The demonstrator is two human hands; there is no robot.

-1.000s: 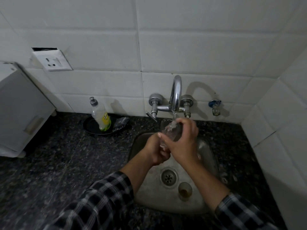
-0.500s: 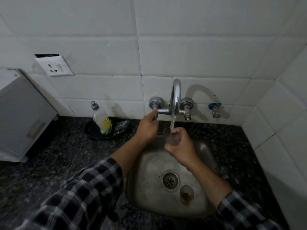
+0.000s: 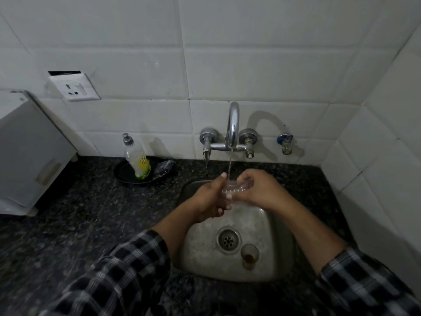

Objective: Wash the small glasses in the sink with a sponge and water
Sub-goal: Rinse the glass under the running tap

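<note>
Clear small glass [image 3: 237,188], tilted under thin tap stream [image 3: 230,163], clasped by right hand [image 3: 262,190] and left hand [image 3: 209,199]: rinsing, apparently; next probably fetch brown-stained small glass [image 3: 250,255] from steel sink [image 3: 205,247].

Large white wall tiles [image 3: 250,65] fill the upper frame, dimly lit. A white plastic wall socket [image 3: 74,87] sits upper left, above a black speckled granite countertop [image 3: 79,213].

Dull scuffed steel sink [image 3: 268,226], shiny chrome tap [image 3: 232,124], glossy tiles [image 3: 250,74], speckled stone counter [image 3: 91,213].
</note>
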